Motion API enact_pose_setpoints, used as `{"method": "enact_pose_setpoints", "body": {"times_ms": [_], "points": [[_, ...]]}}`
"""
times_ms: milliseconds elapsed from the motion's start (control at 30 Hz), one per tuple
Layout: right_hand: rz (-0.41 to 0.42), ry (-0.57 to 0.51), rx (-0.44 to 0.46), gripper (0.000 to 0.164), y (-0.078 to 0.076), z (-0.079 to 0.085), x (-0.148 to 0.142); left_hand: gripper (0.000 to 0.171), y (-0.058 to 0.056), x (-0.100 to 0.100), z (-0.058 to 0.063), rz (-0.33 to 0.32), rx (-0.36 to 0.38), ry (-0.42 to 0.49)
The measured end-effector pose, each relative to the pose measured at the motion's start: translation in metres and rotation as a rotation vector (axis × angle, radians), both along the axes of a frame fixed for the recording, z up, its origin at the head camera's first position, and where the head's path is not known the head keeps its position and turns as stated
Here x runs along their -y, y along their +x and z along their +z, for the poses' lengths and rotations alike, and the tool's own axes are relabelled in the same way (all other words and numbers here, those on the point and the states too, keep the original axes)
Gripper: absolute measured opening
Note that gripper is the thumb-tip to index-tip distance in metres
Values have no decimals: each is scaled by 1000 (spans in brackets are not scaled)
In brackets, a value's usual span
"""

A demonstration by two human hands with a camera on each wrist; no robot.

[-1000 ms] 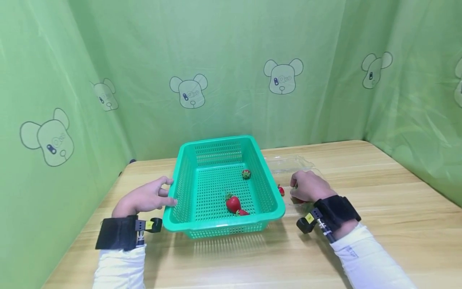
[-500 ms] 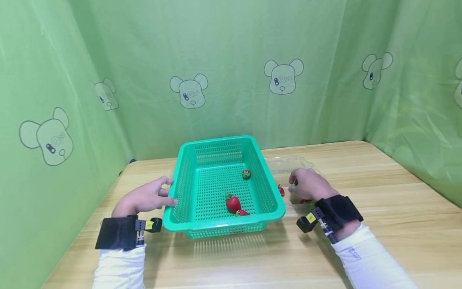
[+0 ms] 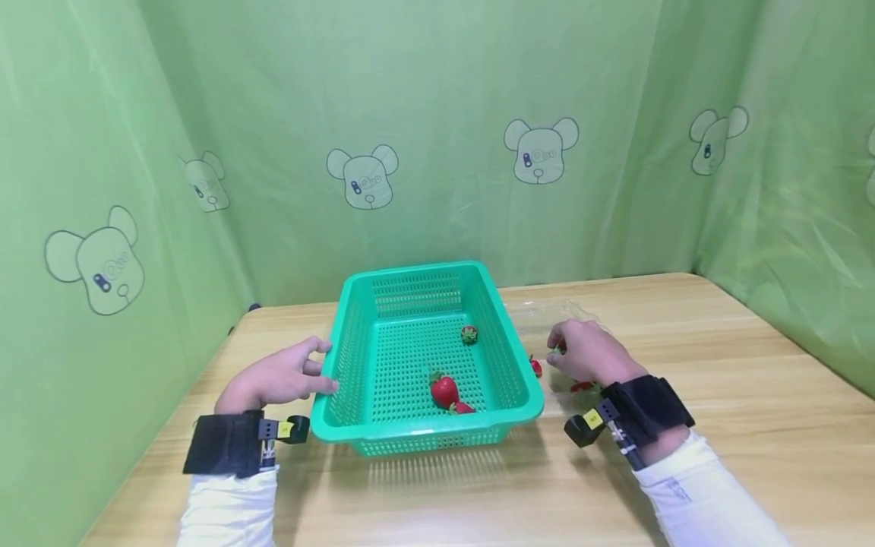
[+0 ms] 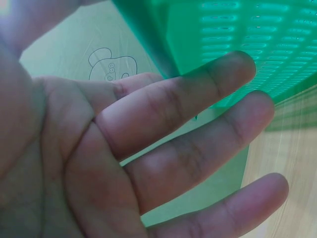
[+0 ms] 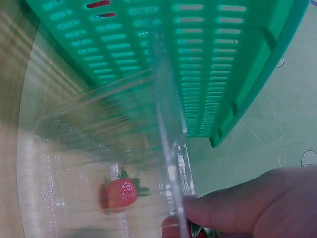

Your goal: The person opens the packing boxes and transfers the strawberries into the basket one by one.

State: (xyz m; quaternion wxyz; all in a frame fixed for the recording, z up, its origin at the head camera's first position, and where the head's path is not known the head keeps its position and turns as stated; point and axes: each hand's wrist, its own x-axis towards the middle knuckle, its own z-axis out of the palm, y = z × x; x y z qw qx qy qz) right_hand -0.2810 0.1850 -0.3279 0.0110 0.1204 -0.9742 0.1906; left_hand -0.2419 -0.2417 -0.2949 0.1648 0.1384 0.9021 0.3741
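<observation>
A green plastic basket (image 3: 427, 425) stands mid-table with several strawberries inside, including a large one (image 3: 444, 390) near its front. My left hand (image 3: 283, 374) holds the basket's left rim, the thumb over it and the other fingers stretched along the outer wall in the left wrist view. To the right of the basket, my right hand (image 3: 589, 353) reaches into a clear plastic box (image 5: 168, 124). Its thumb and fingers pinch a strawberry (image 5: 202, 232), mostly hidden, with green leaves showing. Another strawberry (image 5: 121, 192) lies in the box, and one more (image 3: 582, 386) shows below my right hand.
The wooden table (image 3: 738, 365) reaches back to a green curtain (image 3: 437, 213) with bear-head prints, which also hangs at both sides. The box stands close against the basket's right wall.
My right hand has shifted slightly up and left, uncovering a strawberry below it. The head view has tilted a little. My left hand and the basket stay in place.
</observation>
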Motion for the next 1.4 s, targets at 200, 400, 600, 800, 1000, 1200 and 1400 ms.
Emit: {"method": "enact_pose_setpoints", "body": {"times_ms": [200,400,600,800,1000,1200,1400], "points": [[-1,1,-6,25,1,-2,0,69,1,0,-1,8,7,-2],[-1,-4,-9,26,2,0,2,69,1,0,-2,10,11,3],[5,-18,-27,25,4,4,3,69,-1,1,-2,-2,-6,-13],[5,-29,-24,26,5,8,3,68,-3,1,-2,-5,-1,3],[15,-28,-38,24,6,13,4,68,-3,1,-2,-8,4,19],[21,-42,-57,22,8,16,7,69,-3,1,-2,0,3,4],[24,-45,-68,22,9,19,9,70,-3,1,-1,-2,3,4]]}}
